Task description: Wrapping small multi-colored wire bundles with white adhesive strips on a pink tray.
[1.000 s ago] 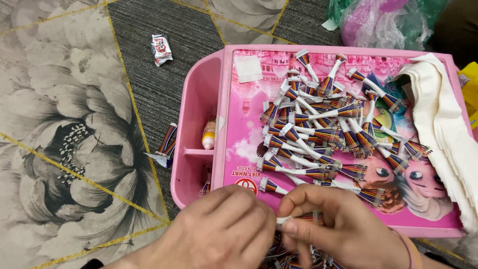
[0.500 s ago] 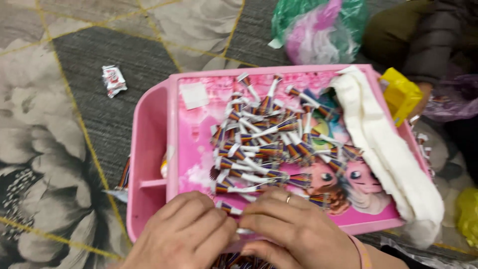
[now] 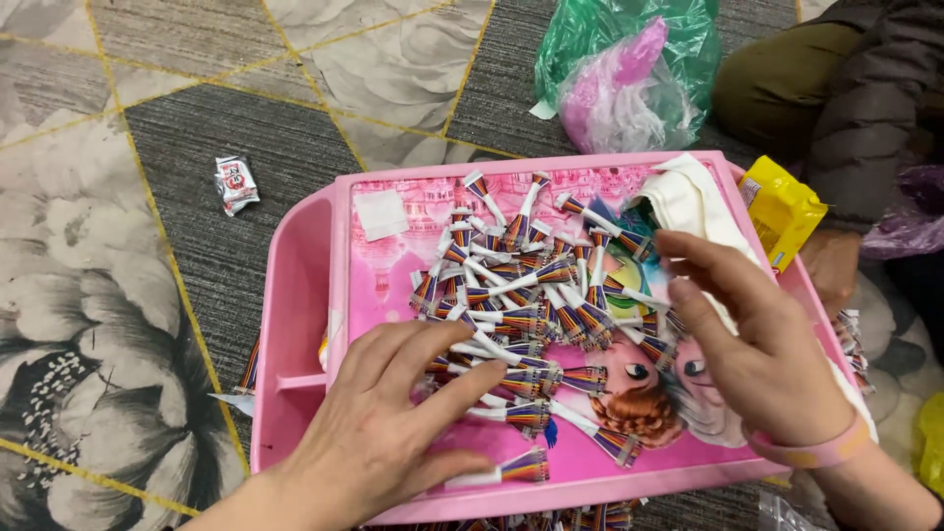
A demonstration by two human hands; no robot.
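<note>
While the little striped wire bundles (image 3: pixel 521 315) lie in a heap on your pink tray (image 3: pixel 295 324), your left hand (image 3: pixel 393 433) rests spread on them. Your right hand (image 3: pixel 757 344) hovers open beside it, holding nothing. Most look still unsorted.

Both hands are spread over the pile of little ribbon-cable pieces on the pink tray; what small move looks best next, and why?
Probably closing the left hand on a cable piece from the pile. Its fingers lie flat on the pieces with nothing pinched, and the right hand hovers open over the pink tray, also holding nothing. One loose piece lies right by the left thumb, the easiest to take.
</note>
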